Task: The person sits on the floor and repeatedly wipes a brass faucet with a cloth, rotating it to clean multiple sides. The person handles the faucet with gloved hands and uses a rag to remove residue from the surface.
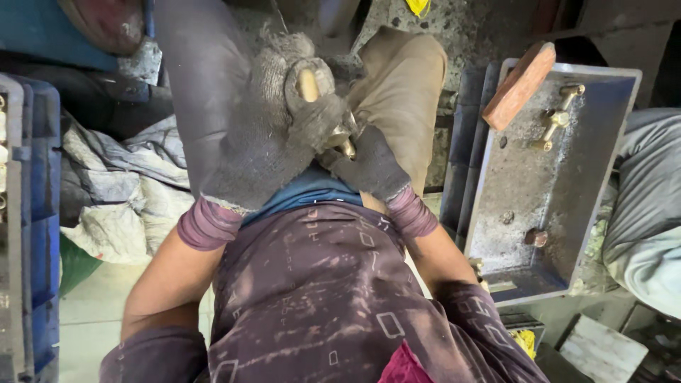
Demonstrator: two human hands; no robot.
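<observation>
Both my hands wear dirty grey knitted gloves and meet over my lap. My left hand [284, 120] is closed around a brass-coloured metal part [309, 85], whose rounded end shows through a hole in the glove. My right hand [369, 167] grips the same part's lower end [346, 147] from below. Most of the part is hidden by the gloves.
A grey metal tray [518, 191] at my right holds brass fittings [557, 117], a few small bits and a reddish wooden block [519, 85] resting on its rim. A blue crate [32, 227] stands at the left beside crumpled white sacks [128, 191]. Another person's clothed leg [649, 213] is at far right.
</observation>
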